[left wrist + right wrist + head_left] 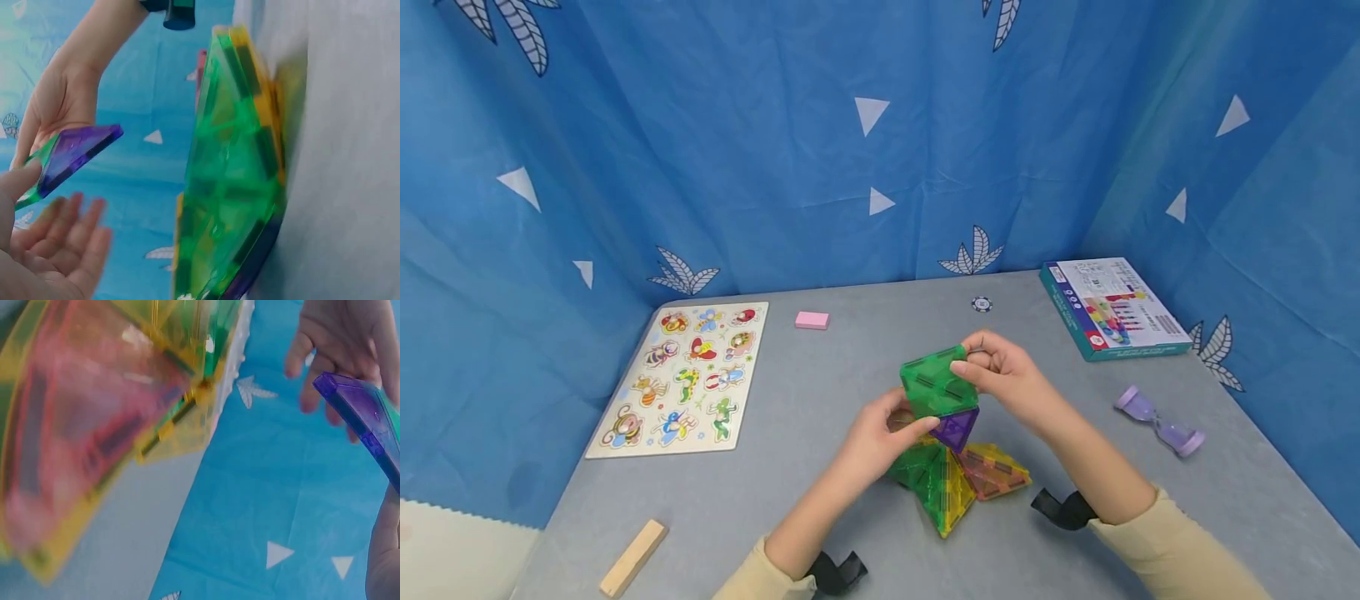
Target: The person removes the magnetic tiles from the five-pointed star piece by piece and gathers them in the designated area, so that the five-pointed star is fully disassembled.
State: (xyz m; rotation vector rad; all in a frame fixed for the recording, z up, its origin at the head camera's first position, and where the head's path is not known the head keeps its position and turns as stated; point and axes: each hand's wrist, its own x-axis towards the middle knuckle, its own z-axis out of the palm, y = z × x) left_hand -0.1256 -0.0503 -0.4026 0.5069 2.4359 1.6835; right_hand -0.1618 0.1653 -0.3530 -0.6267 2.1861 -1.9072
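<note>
In the head view my right hand (1011,375) pinches a see-through green square magnetic tile (936,383) by its upper right corner. A purple triangular magnetic tile (957,429) hangs from the square's lower edge. My left hand (880,433) has its thumb at the edge where the two tiles meet. The left wrist view shows the left fingers (69,240) loosely spread, apart from the tiles and blurred. Below the hands, a built shape of green, yellow and red magnetic tiles (942,487) rests on the grey table; the left hand partly hides it.
An insect puzzle board (677,383) lies at the left, with a wooden block (632,558) nearer the front. A pink block (812,320) and a round chip (982,304) are farther back. A boxed set (1116,308) and a purple sand timer (1159,421) lie at the right.
</note>
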